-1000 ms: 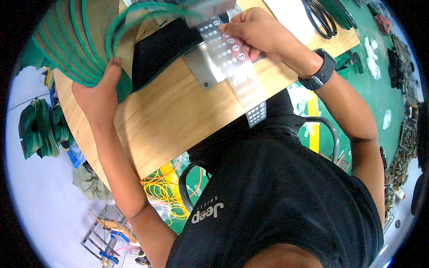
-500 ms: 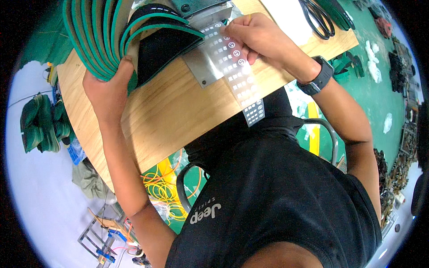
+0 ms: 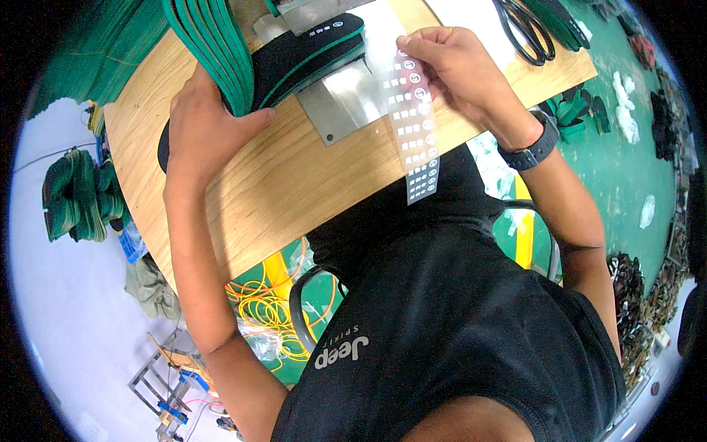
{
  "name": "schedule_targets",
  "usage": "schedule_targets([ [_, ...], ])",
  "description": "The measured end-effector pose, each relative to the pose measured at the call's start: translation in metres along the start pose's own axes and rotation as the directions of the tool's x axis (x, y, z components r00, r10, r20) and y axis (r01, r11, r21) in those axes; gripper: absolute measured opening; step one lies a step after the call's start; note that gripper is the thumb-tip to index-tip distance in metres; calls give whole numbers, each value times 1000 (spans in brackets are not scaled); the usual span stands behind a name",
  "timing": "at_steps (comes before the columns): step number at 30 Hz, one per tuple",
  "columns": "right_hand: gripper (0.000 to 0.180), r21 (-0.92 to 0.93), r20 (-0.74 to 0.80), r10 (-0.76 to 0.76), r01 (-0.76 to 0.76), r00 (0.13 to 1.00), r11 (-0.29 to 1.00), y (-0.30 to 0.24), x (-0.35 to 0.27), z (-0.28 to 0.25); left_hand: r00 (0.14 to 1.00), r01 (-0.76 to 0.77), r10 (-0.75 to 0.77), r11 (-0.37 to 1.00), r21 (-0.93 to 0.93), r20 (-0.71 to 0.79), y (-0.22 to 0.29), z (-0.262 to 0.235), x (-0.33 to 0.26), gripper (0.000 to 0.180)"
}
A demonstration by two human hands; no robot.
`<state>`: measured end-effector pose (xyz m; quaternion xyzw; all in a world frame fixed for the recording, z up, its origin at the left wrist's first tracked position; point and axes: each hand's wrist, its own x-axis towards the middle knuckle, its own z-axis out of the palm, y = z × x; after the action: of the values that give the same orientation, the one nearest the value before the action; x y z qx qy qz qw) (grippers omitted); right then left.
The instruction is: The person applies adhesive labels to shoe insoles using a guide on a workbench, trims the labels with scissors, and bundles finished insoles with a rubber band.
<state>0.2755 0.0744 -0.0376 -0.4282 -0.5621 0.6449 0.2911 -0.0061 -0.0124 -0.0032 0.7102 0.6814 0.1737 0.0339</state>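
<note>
My left hand point(image 3: 210, 121) is closed around the lower end of a fanned stack of green-edged insoles point(image 3: 210, 44), its thumb stretched to the right. A black insole point(image 3: 298, 55) lies beside the stack, one end over a metal plate point(image 3: 331, 118) and a small white mark on that end. Above it is the metal head of a press point(image 3: 324, 11), cut off by the upper edge. My right hand point(image 3: 464, 74) pinches the upper part of a clear label strip point(image 3: 414, 132) printed with rows of white marks. The strip hangs past the table edge toward my lap.
The wooden table point(image 3: 272, 191) ends just before my lap. More green insoles point(image 3: 96, 59) are piled at the far left. Black cable loops point(image 3: 526, 33) lie at the far right. Yellow hoses point(image 3: 261, 309) coil on the floor below.
The bent insoles have straightened, and the marked black insole now lies flatter by the press. My right hand has drawn the strip slightly right, away from the press head.
</note>
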Motion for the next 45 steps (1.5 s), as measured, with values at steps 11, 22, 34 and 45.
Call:
schedule_targets([
  [11,26,160,61,12,-22,998,987,-4,11,11,966,248,-260,930,-273,-9,-10,-11,-4,39],
  [22,32,-425,74,144,-99,987,900,-23,23,39,860,105,-398,751,-652,-320,-47,-18,-23,47],
  [34,31,-430,61,141,-101,988,897,-22,22,33,882,86,-334,807,-585,-332,-41,-14,-19,36],
  [45,29,-386,80,166,-123,983,914,-17,22,32,892,88,-277,881,-464,-358,-40,-10,-20,40],
])
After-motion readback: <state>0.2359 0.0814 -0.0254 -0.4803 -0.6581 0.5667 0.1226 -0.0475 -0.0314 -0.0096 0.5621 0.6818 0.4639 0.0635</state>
